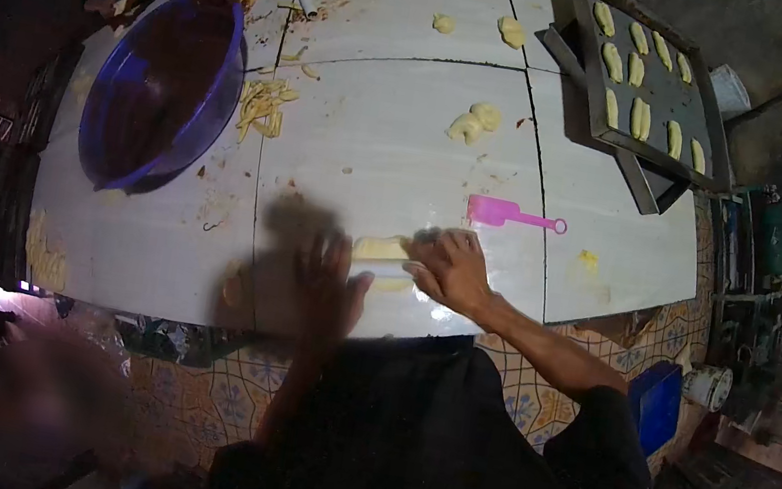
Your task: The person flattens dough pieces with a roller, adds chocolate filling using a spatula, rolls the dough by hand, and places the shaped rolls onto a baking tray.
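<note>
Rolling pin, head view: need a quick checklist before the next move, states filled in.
1. Hands at both ends of the rolling pin: ok, left hand at its left end, right hand at its right.
2. Dough piece under the pin: ok, it shows on both sides.
3. Even dough thickness: cannot tell, hands and pin cover part.
4. Pink scoop clear of the pin: ok, lies apart, beyond the right hand.
5. Table free of scraps: not ok, dough strips lie beside the purple basin.
</note>
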A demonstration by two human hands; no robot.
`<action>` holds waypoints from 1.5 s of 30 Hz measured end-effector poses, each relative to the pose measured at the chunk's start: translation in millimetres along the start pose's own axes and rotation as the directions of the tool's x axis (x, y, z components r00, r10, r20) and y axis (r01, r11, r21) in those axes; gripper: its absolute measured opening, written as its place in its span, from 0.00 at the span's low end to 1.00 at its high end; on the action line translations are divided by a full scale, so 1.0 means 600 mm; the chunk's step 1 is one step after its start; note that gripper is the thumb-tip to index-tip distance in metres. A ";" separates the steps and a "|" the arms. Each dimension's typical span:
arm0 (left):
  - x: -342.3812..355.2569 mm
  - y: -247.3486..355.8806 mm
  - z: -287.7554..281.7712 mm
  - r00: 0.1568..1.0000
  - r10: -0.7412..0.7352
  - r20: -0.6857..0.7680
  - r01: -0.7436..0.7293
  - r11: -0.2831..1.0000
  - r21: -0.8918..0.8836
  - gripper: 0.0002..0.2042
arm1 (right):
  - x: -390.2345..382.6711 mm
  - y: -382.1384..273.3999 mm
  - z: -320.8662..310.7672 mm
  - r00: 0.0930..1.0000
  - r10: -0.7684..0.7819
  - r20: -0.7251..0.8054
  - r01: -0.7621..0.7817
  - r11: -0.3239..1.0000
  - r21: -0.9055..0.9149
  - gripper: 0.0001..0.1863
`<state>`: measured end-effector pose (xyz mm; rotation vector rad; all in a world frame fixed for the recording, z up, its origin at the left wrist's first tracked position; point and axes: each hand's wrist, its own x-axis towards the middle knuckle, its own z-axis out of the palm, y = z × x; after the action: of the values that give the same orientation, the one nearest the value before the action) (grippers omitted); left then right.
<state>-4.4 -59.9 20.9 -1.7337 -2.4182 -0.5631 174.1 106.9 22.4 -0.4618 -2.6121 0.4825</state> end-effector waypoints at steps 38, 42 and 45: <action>-0.066 -0.093 -0.006 0.888 -0.391 -0.243 0.404 0.915 0.005 0.13 | 0.494 0.047 -0.049 0.900 0.118 0.419 -0.243 0.935 0.260 0.10; -0.126 -0.088 0.023 0.895 -0.393 -0.210 0.405 0.914 0.013 0.24 | 0.760 -0.186 0.060 0.736 -0.508 0.448 0.461 0.860 0.219 0.10; -0.123 -0.080 0.005 0.880 -0.474 -0.041 0.473 0.881 -0.030 0.26 | 0.830 -0.256 0.188 0.674 -0.388 0.629 0.533 0.844 -0.051 0.11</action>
<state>-23.8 -137.7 -15.5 -1.1011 -2.8160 -0.6654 -338.2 138.0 168.2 0.3866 -3.2581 0.1491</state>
